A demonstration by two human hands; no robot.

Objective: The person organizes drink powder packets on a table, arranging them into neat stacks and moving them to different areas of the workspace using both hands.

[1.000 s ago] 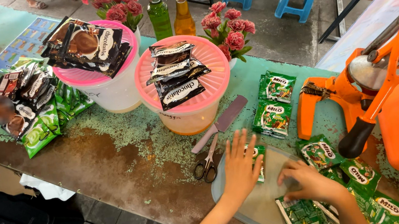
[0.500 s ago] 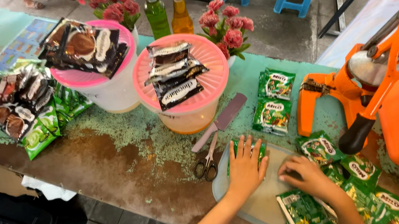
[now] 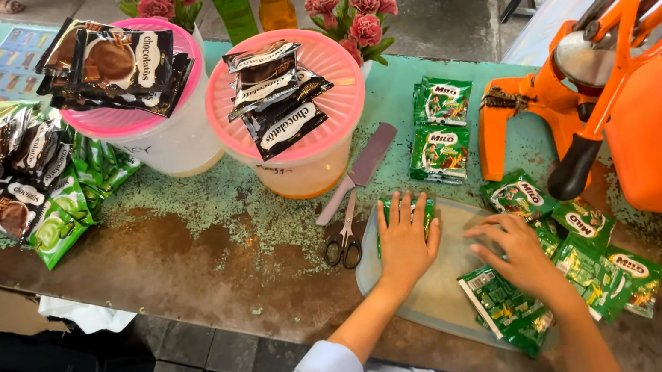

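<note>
Far left of the clear plastic tray (image 3: 417, 308), brown and green drink-powder sachets (image 3: 21, 191) sprawl on the worn green table (image 3: 186, 258), and behind the tray stand two white tubs with pink lids (image 3: 292, 122), each topped with dark sachets. Just left of the tray lie grey-handled scissors (image 3: 343, 232) beside a flat grey knife blade (image 3: 366, 159). Over the tray's near left corner the left hand (image 3: 404, 240) is flat, fingers spread, pressing one green foil sachet (image 3: 404, 212) against the tray. Toward the tray's right side the right hand (image 3: 522, 258) curls loosely, fingertips on a heap of green sachets (image 3: 513, 311); I cannot tell if it grips one. Right of the tray rises an orange lever press (image 3: 592, 80).
</note>
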